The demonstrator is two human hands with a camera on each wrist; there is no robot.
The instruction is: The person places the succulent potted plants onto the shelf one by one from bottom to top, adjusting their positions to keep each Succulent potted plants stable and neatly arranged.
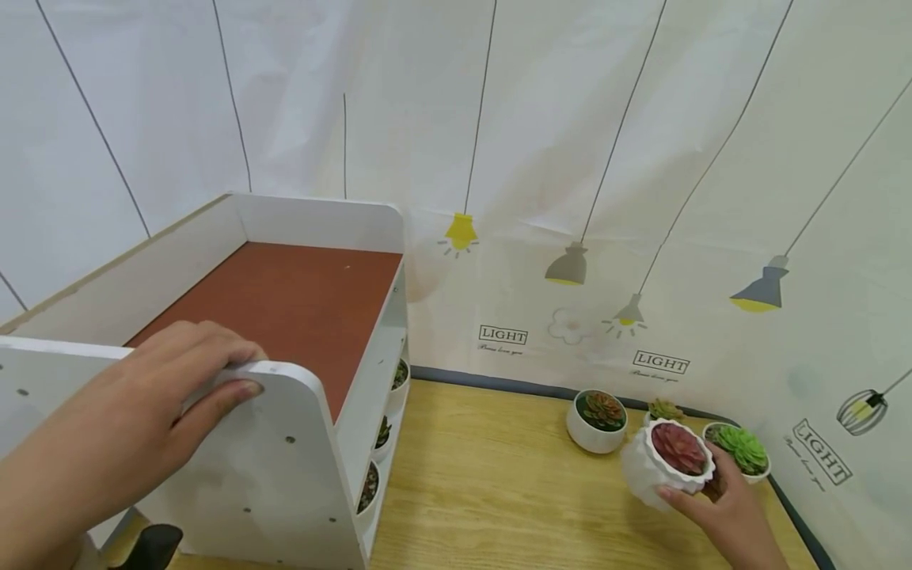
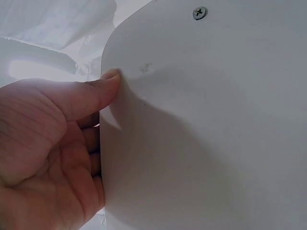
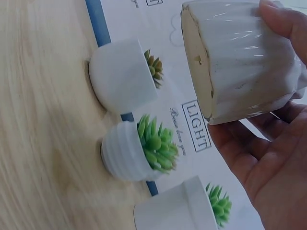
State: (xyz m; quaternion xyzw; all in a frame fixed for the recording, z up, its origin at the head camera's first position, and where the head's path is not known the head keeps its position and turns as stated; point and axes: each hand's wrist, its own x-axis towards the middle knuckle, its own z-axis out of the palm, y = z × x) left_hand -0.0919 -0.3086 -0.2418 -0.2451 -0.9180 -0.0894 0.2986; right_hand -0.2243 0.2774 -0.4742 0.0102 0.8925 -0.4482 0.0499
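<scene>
My right hand [image 1: 727, 503] grips a white ruffled pot [image 1: 651, 467] holding a dark red succulent [image 1: 679, 448]. In the right wrist view the pot [image 3: 240, 62] is off the table, its unglazed base showing, with thumb and fingers on opposite sides. My left hand [image 1: 171, 380] grips the rounded upper corner of a white shelf unit's end panel [image 1: 264, 467]. The thumb lies on the panel's outer face [image 2: 206, 124] in the left wrist view, while the fingers go over the edge and are partly hidden behind it.
Three potted succulents stand behind the held pot: a white round pot [image 1: 595, 435], a ribbed pot [image 3: 122, 151], and a pot with a bright green plant [image 1: 744, 450]. More pots [image 1: 368, 491] sit in the unit's side shelf. The unit's top [image 1: 299, 293] is reddish brown. Wooden table [image 1: 484, 491] meets a papered wall.
</scene>
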